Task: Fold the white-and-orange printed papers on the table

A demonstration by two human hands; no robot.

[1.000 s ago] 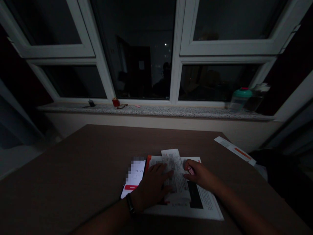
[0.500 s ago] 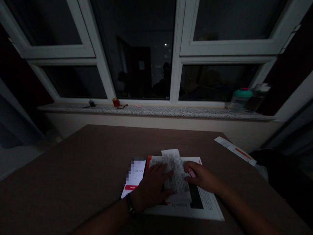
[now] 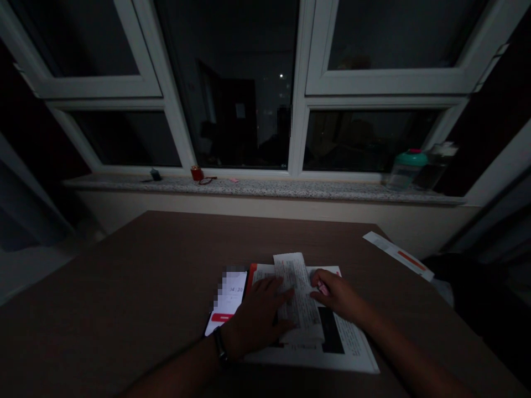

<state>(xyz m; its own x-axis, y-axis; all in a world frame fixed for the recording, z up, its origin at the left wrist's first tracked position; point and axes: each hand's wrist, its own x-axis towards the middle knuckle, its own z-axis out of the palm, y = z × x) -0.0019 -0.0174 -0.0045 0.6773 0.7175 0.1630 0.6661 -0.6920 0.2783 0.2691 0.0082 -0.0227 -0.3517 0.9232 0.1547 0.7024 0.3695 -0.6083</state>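
My left hand [image 3: 263, 307] lies spread over a folded strip of printed paper [image 3: 295, 282], its fingers pressing the strip's left side. Under the strip is a larger printed sheet or booklet [image 3: 359, 345] with a red edge and a dark block. At the strip's right edge, my right hand [image 3: 338, 296] is closed around a small pink object [image 3: 322, 287]; mostly covered by the fingers, its kind is hidden. A lit phone [image 3: 230, 296] showing a timer rests just left of the booklet, partly behind my left hand.
On the brown table's [image 3: 186, 254] far right corner lies a white paper strip [image 3: 398, 255] with an orange bar. Beyond the table, the granite windowsill [image 3: 265, 188] holds a small red item [image 3: 196, 173], a dark little item [image 3: 155, 174] and a teal-lidded container [image 3: 409, 168].
My right hand has shifted slightly up and left along the strip's right edge, with the pink object in it. My left hand stays in place.
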